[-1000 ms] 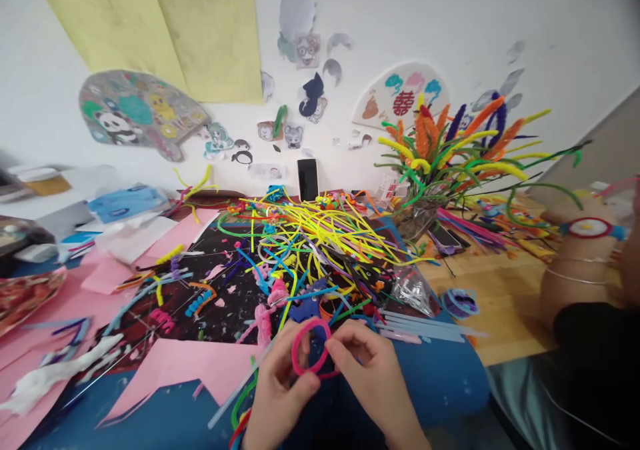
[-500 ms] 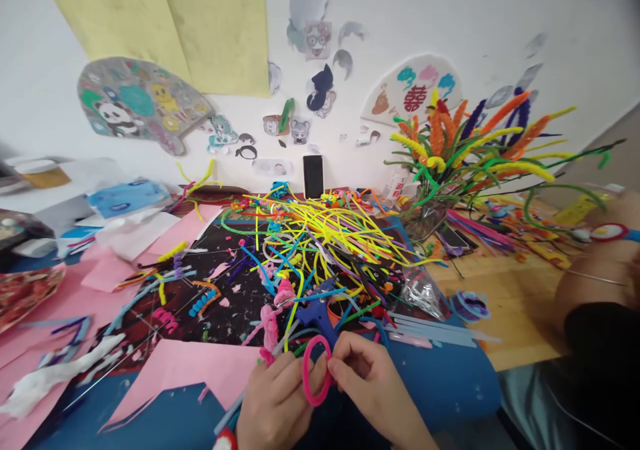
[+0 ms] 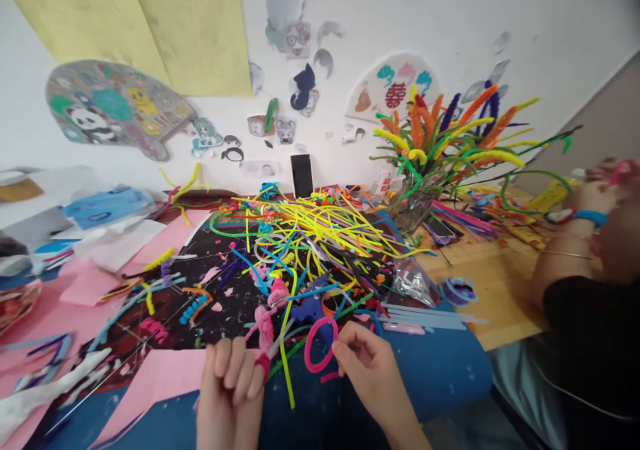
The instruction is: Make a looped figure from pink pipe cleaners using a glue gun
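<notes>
My right hand (image 3: 367, 363) pinches a bright pink pipe cleaner bent into a loop (image 3: 309, 350), with a short end sticking out below the fingertips. My left hand (image 3: 231, 377) is curled closed, apart from the right. A dark pink fuzzy bit (image 3: 263, 365) shows at its edge; whether the fingers hold it is unclear. Just beyond the hands lie a blue glue gun (image 3: 307, 310) and a twisted pink pipe cleaner piece (image 3: 265, 327). A yellow pipe cleaner (image 3: 286, 363) stretches toward me between the hands.
A heap of mostly yellow pipe cleaners (image 3: 325, 227) covers the mat's middle. Pale glue sticks (image 3: 425, 317) and a plastic bag (image 3: 414, 282) lie to the right. Behind stands a vase of pipe-cleaner flowers (image 3: 417, 210). Another person's arm (image 3: 567, 257) is at far right. Pink sheets (image 3: 160, 377) lie left.
My hands have parted: the left moved left and away from the pink loop, while the right keeps the loop. The view has shifted slightly; the other person's hands have risen.
</notes>
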